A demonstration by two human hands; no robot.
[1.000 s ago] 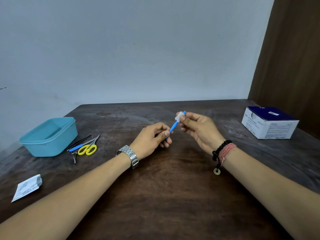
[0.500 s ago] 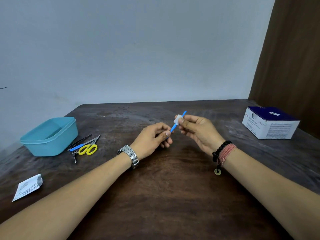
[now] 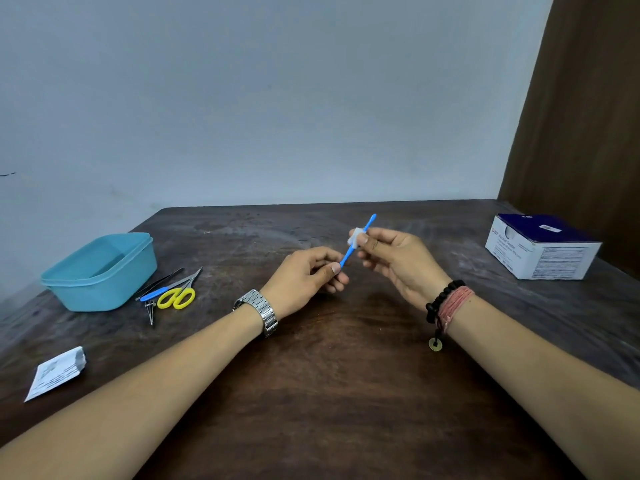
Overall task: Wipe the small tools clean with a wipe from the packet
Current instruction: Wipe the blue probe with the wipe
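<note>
Held tool point(image 3: 358, 240) bright blue, wipe point(image 3: 354, 236) white; tub point(image 3: 100, 271) light teal. Scissors point(image 3: 176, 298) have yellow handles, and the tabletop point(image 3: 329, 393) is dark brown with grey scuffed patches. Box point(image 3: 540, 249) white with navy top and dark print; packet point(image 3: 57, 372) white with dark print; wall point(image 3: 277, 98) pale grey-blue.

I see a dark wooden table point(image 3: 332, 393), its grain worn and matt, scuffed paler toward the far edge. On it, left of my hands, the teal tub point(image 3: 104, 271) looks like smooth plastic with a soft sheen. Just right of the tub, the scissors point(image 3: 178, 294) have glossy yellow plastic handles and bare metal blades. The slim blue tool point(image 3: 356, 242) reads as smooth plastic, the wipe point(image 3: 355, 236) around it as thin white cloth (or soft paper, I cannot tell). The box point(image 3: 543, 251), far right of the tub, is matt printed card. My watch point(image 3: 261, 311) is polished metal.
</note>
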